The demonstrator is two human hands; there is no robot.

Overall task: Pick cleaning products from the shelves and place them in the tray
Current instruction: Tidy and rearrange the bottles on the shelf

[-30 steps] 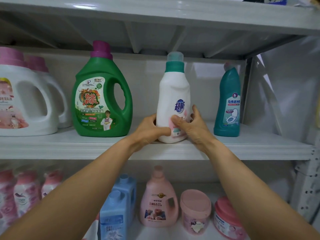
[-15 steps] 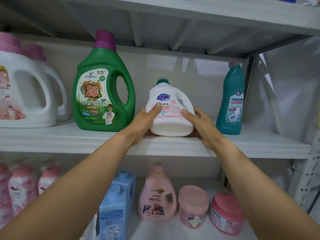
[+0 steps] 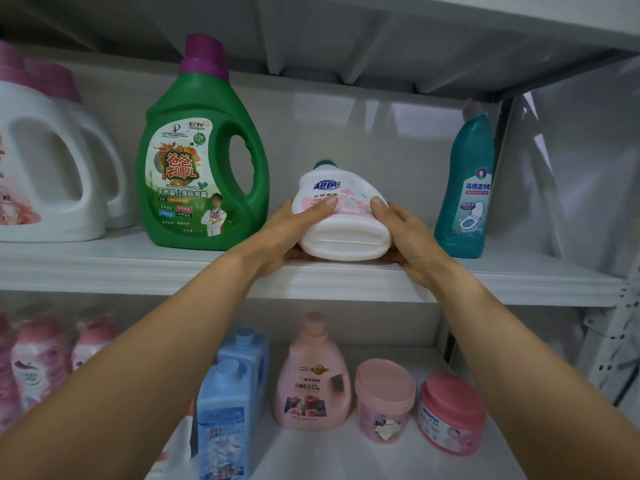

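A white detergent bottle [image 3: 341, 220] with a teal cap and a pink label is tipped back, its flat base facing me, just above the middle shelf [image 3: 311, 282]. My left hand [image 3: 287, 233] grips its left side and my right hand [image 3: 405, 237] grips its right side, thumbs on the label. A big green jug [image 3: 202, 157] with a purple cap stands to the left. A teal toilet-cleaner bottle [image 3: 465, 188] stands to the right. No tray is in view.
White jugs [image 3: 52, 168] with pink caps stand at the far left of the same shelf. Below are blue bottles [image 3: 228, 403], a pink bottle [image 3: 311, 379], two pink tubs [image 3: 384, 400] and small pink bottles [image 3: 38, 362]. The upper shelf [image 3: 381, 36] hangs close overhead.
The white bottle stood upright on the shelf a second ago; both hands have tipped it back and drawn it toward the shelf's front edge. The view has moved closer.
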